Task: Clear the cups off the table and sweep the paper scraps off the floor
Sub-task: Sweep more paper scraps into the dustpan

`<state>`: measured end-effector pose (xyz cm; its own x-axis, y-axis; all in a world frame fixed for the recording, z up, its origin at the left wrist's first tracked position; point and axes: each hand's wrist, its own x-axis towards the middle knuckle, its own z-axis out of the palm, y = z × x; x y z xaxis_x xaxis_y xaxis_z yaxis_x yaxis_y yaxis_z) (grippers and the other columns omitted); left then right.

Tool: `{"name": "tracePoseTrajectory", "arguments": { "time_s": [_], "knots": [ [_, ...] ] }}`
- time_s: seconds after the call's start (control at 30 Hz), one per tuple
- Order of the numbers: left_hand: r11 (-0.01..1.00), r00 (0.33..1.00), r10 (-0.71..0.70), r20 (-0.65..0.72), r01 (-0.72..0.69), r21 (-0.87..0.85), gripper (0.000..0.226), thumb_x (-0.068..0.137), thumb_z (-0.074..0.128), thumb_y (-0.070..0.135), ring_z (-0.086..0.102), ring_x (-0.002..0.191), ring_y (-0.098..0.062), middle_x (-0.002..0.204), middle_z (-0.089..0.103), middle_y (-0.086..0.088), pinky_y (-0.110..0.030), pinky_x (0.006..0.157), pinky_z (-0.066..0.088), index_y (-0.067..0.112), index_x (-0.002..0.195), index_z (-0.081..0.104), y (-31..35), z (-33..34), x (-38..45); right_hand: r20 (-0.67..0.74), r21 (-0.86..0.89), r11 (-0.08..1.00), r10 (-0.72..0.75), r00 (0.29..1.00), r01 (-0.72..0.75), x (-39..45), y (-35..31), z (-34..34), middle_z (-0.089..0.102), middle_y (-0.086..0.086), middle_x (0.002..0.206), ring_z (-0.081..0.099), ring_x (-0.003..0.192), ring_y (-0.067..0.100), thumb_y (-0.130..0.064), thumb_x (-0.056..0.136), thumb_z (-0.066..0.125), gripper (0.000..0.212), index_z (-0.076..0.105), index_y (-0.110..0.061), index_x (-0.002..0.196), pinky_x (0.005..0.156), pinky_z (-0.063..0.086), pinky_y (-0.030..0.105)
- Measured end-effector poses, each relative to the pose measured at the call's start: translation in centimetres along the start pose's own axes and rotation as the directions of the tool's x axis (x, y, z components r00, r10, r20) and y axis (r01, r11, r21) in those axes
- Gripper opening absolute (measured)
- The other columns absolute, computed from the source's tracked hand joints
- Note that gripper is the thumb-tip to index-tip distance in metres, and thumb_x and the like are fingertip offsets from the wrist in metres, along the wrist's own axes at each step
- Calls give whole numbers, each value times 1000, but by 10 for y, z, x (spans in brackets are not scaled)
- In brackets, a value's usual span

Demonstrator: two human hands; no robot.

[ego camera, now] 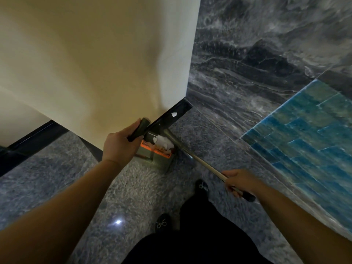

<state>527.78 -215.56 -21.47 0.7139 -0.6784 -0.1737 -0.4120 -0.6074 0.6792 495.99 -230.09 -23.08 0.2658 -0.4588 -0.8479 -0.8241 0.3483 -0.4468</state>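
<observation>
head view: looking down at a grey speckled floor (133,187) by the corner of a cream wall (95,63) w/ a black skirting strip (171,116) along its base. left hand (119,145) is curled round the dark handle (140,128) of a dustpan (162,159), grip closed tight on it, thumb side toward the wall. the dustpan sits on the floor just at the wall corner, greenish body w/ an orange comb edge (162,150) across it. white paper scraps (163,142) are piled inside the pan, against the orange edge. one more small white scrap (174,114) shows against the black skirting, apart from the pile; can't tell if it lies on the floor or is stuck on the strip. right hand (241,181) is wrapped round a long pale broom stick (200,161), grip closed near its dark top end; the stick slants from that hand down toward the pan, its lower end meeting the floor beside the scraps; the brush head is blurred. to the right, dark veined marble (257,54) and a patch of blue tile (314,130). below, black trousers (200,235) and two dark shoes (162,222) on the floor. no cups in view.
</observation>
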Motion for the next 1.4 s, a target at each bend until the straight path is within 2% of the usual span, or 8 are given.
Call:
{"name": "tracePoseTrajectory", "arguments": {
  "time_s": [0.13,0.3,0.5,0.63,0.7,0.8,0.9,1.4],
  "knots": [
    [999,999,-32,-23,32,11,54,86,70,27,66,95,-22,115,69,-2,-36,86,54,43,134,51,22,19,32,-27,47,998,-28,999,29,31,-28,-37,58,21,70,45,33,15,12,83,51,37,69,-8,108,37,38,20],
    [997,993,-75,-95,76,8,58,84,73,24,67,92,-26,113,70,-7,-40,85,56,38,136,51,49,48,74,-51,51,999,-4,999,7,83,-69,-102,58,23,73,44,34,16,11,82,53,29,69,1,104,36,38,20],
    [990,985,-127,-116,133,41,56,85,71,23,66,86,-28,108,71,-10,-34,76,54,34,137,50,77,76,114,-56,-147,988,-49,997,40,147,-116,-154,55,18,60,46,35,18,9,77,53,19,70,4,86,41,39,23],
    [985,982,-163,-93,168,42,55,85,70,24,65,100,-26,116,69,-6,-24,75,42,34,136,52,96,90,143,-51,-233,971,-72,996,58,186,-147,-177,58,18,62,51,45,23,7,77,58,23,68,7,98,45,41,27],
    [985,985,-158,-68,162,62,55,86,70,23,64,99,-25,116,69,-5,-25,76,42,33,137,51,104,95,154,-24,-247,967,-75,997,67,202,-159,-183,57,19,65,50,47,24,7,79,57,21,69,6,97,43,41,25],
    [982,981,-180,-71,184,44,55,86,70,21,64,97,-22,115,69,-4,-24,77,42,32,136,52,111,102,169,-20,-301,950,-99,995,88,225,-176,-186,54,17,59,49,45,23,3,80,57,9,64,1,75,48,43,28],
    [981,978,-183,-98,188,38,55,84,71,19,65,96,-21,113,70,-3,-23,78,42,32,135,54,116,101,183,-30,-355,932,-83,996,67,244,-187,-187,54,15,56,51,44,23,2,82,57,15,58,-2,68,48,42,28],
    [986,982,-145,-117,152,61,53,84,71,17,58,84,-10,109,70,-3,-21,75,40,31,133,56,128,103,197,109,-578,811,-34,993,91,251,-180,-194,53,9,55,52,41,17,-3,85,58,17,55,-5,68,45,42,24]
  ]
}}
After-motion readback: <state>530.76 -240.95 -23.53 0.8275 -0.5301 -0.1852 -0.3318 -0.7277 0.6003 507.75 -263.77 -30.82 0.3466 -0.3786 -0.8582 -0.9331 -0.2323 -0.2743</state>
